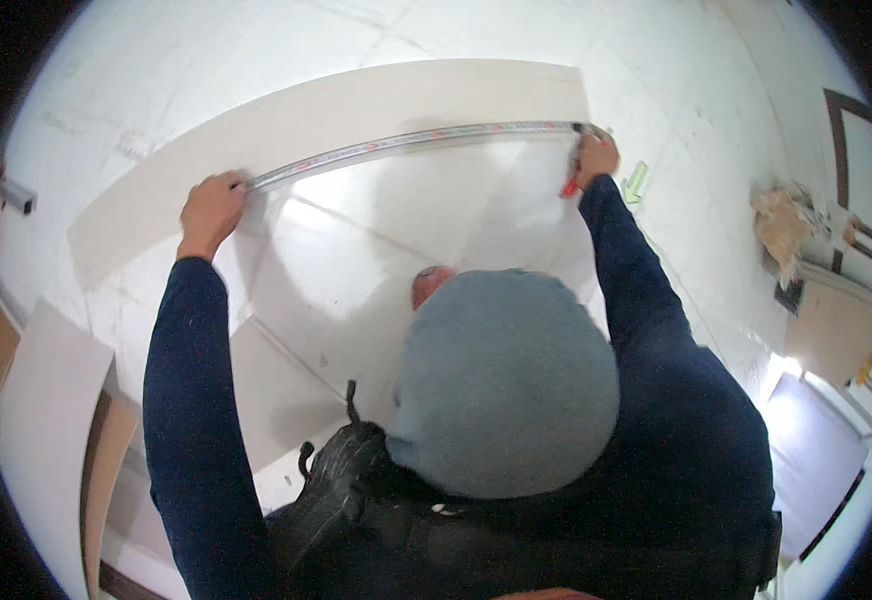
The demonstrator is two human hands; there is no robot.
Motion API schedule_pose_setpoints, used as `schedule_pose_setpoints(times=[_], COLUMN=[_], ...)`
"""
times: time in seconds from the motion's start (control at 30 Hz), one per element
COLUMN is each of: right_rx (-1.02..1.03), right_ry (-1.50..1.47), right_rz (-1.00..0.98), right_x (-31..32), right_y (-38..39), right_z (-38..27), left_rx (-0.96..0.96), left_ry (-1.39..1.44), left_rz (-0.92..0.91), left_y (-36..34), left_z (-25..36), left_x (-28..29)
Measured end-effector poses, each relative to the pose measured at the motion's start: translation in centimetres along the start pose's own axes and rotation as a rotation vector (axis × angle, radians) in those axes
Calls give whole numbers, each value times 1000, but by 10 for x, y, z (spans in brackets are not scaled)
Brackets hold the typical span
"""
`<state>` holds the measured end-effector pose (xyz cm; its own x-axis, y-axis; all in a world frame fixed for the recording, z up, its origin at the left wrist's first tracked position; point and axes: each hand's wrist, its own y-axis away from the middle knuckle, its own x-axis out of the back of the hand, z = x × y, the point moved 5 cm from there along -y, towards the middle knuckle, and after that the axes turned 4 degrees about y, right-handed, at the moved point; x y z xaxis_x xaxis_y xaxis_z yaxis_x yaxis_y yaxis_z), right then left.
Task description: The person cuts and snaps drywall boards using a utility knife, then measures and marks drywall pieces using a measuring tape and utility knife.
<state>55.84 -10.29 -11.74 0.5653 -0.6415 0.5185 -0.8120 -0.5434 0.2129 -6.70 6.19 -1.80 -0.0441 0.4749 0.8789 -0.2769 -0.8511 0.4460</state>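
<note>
A silver tape measure [396,147] with small red marks is stretched between my two hands. It runs along the near side of a long beige board [356,108] lying on the floor. My left hand [214,210] is closed on its left end, over the near part of the board. My right hand [597,155] is closed at its right end, by the board's right edge. A dark piece shows above the right fingers and a red piece below them. The fingers hide most of what they hold there.
A grey cap [506,385] covers the lower middle. A pale green arrow [637,182] is on the white floor [696,150], right of my right hand. Pale panels [51,390] lean at the lower left. A beige bundle [782,225] and boxes are at the right.
</note>
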Motion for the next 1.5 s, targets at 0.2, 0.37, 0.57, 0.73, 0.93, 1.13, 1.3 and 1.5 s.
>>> schedule_pose_setpoints(times=[0.2, 0.37, 0.57, 0.73, 0.93, 1.13, 1.3, 1.5], right_rx=[522, -20, 22, -255, -305, -280, -346, -373], right_ry=[706, 220, 153, -16, -19, -64, -27, -84], right_rz=[207, -90, -813, -970, -973, -974, -1037, -1072], right_x=[-1, -31, -119, -163, -182, -197, -211, -222], right_y=[-52, 36, 208, 262, 269, 300, 307, 311], right_z=[4, -38, -101, -121, -121, -144, -138, -133], left_rx=[10, 111, 159, 122, 110, 64, 48, 122], left_ry=[42, 68, -39, 11, -2, 23, 10, 61], left_rz=[-5, 13, -102, -106, 0, -41, -2, 19], left_y=[-7, 7, -8, -10, -1, -6, -4, -2], left_z=[3, 4, 35, 23, 17, 18, 22, 15], left_x=[-6, -5, 14, -1, -8, -9, -10, -12])
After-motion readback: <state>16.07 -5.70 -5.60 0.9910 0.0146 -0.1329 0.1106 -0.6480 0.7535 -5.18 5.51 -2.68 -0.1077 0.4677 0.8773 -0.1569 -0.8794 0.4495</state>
